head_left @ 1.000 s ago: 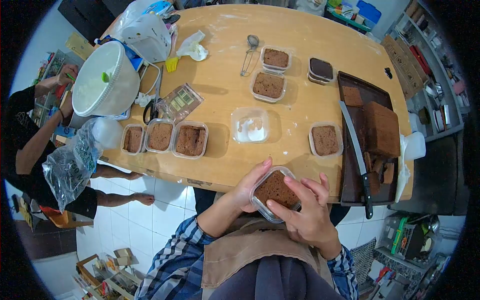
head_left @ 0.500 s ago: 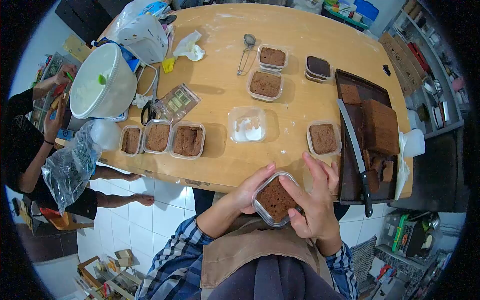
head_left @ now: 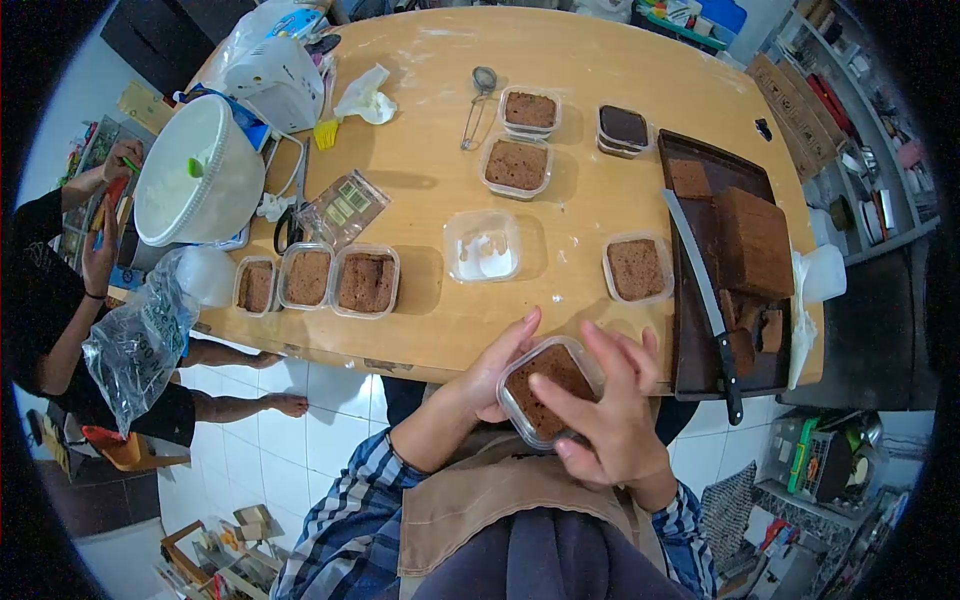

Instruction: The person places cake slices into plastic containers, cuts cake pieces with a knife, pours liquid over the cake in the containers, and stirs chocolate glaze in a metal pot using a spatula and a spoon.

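My left hand [head_left: 490, 372] is wrapped round the left side of a clear square tub, which holds a piece of brown cake [head_left: 545, 388]. Over the tub's right side is my right hand [head_left: 612, 415], fingers spread, one fingertip on or just above the cake; contact is hard to tell. Beyond the hands sits an open tub [head_left: 482, 247] with white cream in its bottom. A cake-filled tub [head_left: 637, 268] stands to its right. On the dark tray [head_left: 690, 350] lie a big cake block [head_left: 755, 243], offcuts and a bread knife [head_left: 700, 262].
Several cake tubs [head_left: 366, 281] line the left front, with more [head_left: 517, 166] farther back. A small sieve [head_left: 482, 82], a dark-topped tub [head_left: 622, 128], scissors [head_left: 288, 228] and a white bowl [head_left: 190, 175] are on the table. A co-worker's arm [head_left: 75, 315] is at far left.
My right hand's fingers have shifted across the top of the cake and spread. The tub stays in my left hand. The view has shifted slightly, and the co-worker's hands have moved a little.
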A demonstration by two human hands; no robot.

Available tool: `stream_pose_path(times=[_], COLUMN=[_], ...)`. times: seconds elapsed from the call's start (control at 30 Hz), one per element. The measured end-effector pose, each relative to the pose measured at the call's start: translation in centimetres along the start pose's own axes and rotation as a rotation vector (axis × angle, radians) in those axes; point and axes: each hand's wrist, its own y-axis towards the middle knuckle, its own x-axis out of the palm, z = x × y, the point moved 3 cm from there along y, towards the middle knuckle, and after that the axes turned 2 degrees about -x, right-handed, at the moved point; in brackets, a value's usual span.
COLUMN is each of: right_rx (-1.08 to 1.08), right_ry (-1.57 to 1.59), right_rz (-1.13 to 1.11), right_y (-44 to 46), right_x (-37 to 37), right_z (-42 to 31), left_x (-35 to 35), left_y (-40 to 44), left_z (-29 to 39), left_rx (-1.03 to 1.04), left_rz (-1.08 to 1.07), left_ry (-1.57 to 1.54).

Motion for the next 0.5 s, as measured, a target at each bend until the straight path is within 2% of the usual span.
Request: stream_pose_path(times=[0.13, 0.23, 0.33, 0.5], right_rx=[0.016, 0.018, 0.007, -0.017], right_ry=[-0.070, -0.093, -0.084, -0.058], right_rz=[-0.049, -0.066, -0.042, -0.010], right_y=[-0.1, -0.2, -0.4, -1.0], right_x=[0.8, 0.9, 1.2, 1.3], right_z=[-1.1, -1.1, -1.3, -1.3], left_x=[0.6, -0.6, -0.1, 0.2], left_y=[-0.1, 0.0, -0.2, 0.2], left_z=[0.4, 0.1, 0.1, 0.3], left_rx=[0.005, -0.033, 0.024, 0.003], left_rz=[0.109, -0.042, 0.023, -0.087], left_ry=[0.092, -0.072, -0.054, -0.133])
